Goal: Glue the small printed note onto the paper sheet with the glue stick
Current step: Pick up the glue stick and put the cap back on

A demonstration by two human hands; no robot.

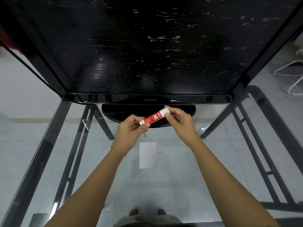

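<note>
Head view shows us holding the glue stick [154,118] in both hands above the glass table [209,169]. Our left hand [131,129] pinches its short white lower-left end, and our right hand [179,122] pinches the longer, rounded white end at upper right. Its long axis slants up to the right, a smooth cylinder with a red label. Nearer us than the grip, between our forearms, a flat white rectangular paper [148,155] lies on the glass. Just beyond the grip sits the glossy black oval monitor base [114,113].

view: head | aim: forward and down onto glass table [39,158]; range: near | monitor [147,46] fills top
</note>
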